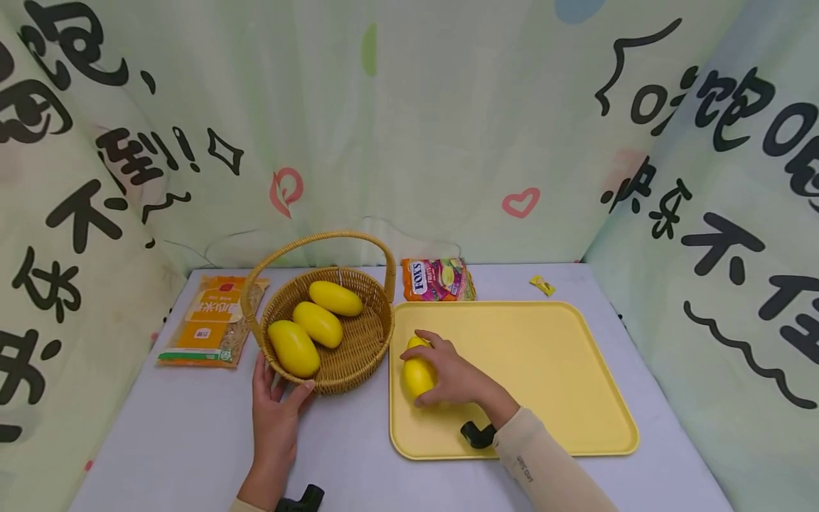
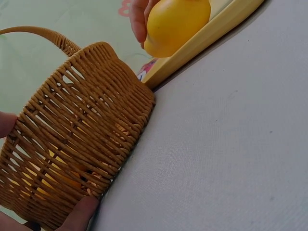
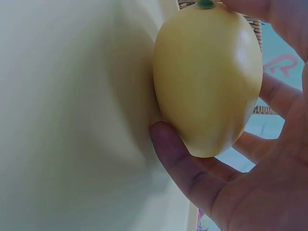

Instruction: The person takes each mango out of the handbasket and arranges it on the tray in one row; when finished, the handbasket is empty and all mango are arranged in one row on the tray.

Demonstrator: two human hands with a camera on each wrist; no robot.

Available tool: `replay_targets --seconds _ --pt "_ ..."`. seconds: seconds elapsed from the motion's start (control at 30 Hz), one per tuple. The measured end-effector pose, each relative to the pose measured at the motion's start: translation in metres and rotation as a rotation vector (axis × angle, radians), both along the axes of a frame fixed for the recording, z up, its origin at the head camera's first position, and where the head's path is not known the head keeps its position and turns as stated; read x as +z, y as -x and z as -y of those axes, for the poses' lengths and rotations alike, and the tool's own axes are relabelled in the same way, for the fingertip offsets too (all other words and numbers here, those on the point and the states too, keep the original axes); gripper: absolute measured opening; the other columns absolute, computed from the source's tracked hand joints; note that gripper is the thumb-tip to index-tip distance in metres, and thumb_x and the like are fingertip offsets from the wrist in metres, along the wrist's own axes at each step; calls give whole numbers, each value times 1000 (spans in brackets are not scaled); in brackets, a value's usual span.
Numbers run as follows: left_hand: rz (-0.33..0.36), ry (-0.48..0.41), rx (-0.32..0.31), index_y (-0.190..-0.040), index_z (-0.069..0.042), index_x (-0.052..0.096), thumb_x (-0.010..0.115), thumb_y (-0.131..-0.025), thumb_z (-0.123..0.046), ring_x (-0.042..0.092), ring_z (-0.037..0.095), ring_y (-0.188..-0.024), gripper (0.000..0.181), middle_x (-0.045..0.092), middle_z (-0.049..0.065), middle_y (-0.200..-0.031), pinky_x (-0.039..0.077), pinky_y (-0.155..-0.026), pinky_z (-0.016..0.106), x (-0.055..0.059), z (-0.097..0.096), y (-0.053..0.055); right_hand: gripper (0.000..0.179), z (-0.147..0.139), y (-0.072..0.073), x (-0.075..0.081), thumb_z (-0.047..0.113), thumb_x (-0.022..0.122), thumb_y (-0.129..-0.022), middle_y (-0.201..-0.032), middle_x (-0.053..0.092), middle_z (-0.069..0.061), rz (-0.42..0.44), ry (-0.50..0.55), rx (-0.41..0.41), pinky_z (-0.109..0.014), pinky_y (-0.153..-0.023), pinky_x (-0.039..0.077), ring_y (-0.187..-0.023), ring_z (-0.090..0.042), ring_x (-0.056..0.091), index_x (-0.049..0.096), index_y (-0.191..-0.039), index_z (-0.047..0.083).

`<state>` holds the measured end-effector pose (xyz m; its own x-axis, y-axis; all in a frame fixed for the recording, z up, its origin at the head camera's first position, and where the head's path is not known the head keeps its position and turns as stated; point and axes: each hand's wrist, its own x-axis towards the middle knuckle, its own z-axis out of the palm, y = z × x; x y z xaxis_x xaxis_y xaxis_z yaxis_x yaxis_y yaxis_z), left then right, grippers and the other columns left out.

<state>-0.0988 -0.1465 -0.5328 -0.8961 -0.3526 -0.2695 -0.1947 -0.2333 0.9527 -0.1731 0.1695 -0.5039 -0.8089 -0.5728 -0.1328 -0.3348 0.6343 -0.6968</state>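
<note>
Head view, left hand: the rim of the wicker basket [image 1: 367, 348] is gripped at its near left side by the left hand [image 1: 275, 412], with the thumb laid at the rim.
Head view, basket contents: three yellow fruits [image 1: 318, 324] are held inside, lying toward the left and back.
Head view, right hand: the fourth fruit [image 1: 417, 377] is grasped by the right hand [image 1: 457, 377] over the left part of the yellow tray [image 1: 525, 377], just beside the basket.
Head view, behind: a FOX'S candy bag [image 1: 438, 279] and a small yellow wrapper [image 1: 542, 285] are seen beyond the tray; an orange-labelled packet [image 1: 211, 323] is placed left of the basket on the pale surface [image 1: 192, 441].
Left wrist view, basket wall: the weave is held between fingers at the rim and near the base; yellow is glimpsed through the gaps.
Right wrist view, fourth fruit: its rounded body is enclosed by the curled fingers, spread to its width; a green stem [image 3: 206, 4] is shown at the top. Whether the tray is touched cannot be told.
</note>
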Motion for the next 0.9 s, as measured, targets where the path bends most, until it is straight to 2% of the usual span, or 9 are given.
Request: replay_targets --seconds 0.33,0.57,0.9 --pt "-3 6 0 -167 -50 6 73 -94 2 27 30 -160 112 6 -3 -180 60 -95 22 0 -1 -1 75 1 -2 1 31 93 -75 -176 19 -17 8 18 10 -69 -121 39 -154 -46 26 63 -144 25" --pt "5 14 3 -167 -50 6 74 -94 1 27 30 -160 112 6 -4 -180 59 -99 27 0 -1 -1 78 -2 -3 2 35 92 -77 -177 17 -15 9 23 18 -53 -111 51 -155 -43 26 60 -147 27" --pt "1 3 0 -167 -50 6 74 -94 2 26 29 -161 113 6 -4 -179 61 -95 22 2 -1 -1 83 -7 -7 7 36 93 -78 -176 18 -17 30 57 0 -51 -104 58 -156 -45 26 56 -151 25"
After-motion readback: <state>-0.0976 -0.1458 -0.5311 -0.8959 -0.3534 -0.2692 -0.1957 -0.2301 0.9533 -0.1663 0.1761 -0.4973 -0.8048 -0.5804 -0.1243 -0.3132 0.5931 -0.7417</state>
